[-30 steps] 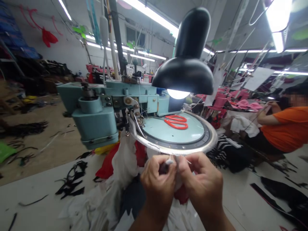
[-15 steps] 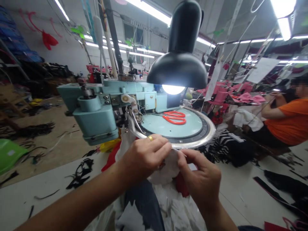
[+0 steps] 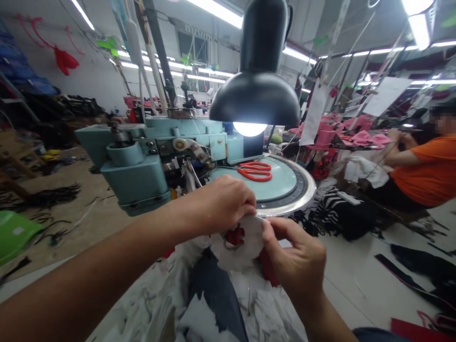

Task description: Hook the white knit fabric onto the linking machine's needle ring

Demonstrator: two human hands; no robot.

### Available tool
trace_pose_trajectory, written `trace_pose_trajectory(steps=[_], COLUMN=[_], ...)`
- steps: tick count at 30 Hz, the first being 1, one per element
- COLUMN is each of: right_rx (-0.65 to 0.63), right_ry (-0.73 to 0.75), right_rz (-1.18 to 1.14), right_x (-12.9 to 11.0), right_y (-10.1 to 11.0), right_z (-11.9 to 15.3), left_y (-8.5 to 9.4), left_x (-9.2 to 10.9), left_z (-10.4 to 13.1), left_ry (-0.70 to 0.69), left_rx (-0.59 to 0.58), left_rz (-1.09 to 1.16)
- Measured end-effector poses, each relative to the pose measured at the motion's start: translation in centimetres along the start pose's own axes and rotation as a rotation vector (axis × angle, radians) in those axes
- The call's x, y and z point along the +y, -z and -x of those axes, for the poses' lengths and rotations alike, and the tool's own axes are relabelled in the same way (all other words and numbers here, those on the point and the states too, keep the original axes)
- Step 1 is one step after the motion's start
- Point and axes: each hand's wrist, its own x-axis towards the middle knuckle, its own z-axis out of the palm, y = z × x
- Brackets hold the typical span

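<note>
A piece of white knit fabric [image 3: 249,240] with a red patch hangs at the front rim of the round dial of a linking machine [image 3: 285,187]. My left hand [image 3: 228,202] is closed on its upper edge, right at the toothed metal rim. To the right, my right hand [image 3: 294,249] pinches the same edge between thumb and forefinger, a short way below the rim. Red-handled scissors [image 3: 254,171] lie on the pale green dial plate. The fingertips of my left hand are partly hidden.
A black lamp [image 3: 254,97] hangs low over the dial. The machine's green head [image 3: 137,178] stands on the left. White cloth [image 3: 270,313] lies heaped over my lap. A person in an orange top [image 3: 427,171] sits at the right. Dark scraps [image 3: 420,266] litter the floor.
My left hand has shifted up and slightly right along the rim, uncovering more of the white fabric and its red patch. My right hand keeps its pinch. The view has moved slightly.
</note>
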Motion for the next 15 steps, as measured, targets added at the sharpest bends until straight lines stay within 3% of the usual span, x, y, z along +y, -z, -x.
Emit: trace_pose_trajectory(steps=[3,15], right_rx=[0.009,0.021], right_ry=[-0.013,-0.046], right_rz=[0.012,-0.042], right_x=[0.02,-0.22], right_y=[0.03,-0.41], right_z=[0.01,-0.04], left_y=[-0.06,-0.38], left_x=[-0.03,0.33], left_z=[0.02,-0.33], left_ry=[-0.038,-0.034], left_rx=[-0.073,-0.03], left_rz=[-0.064,0.014])
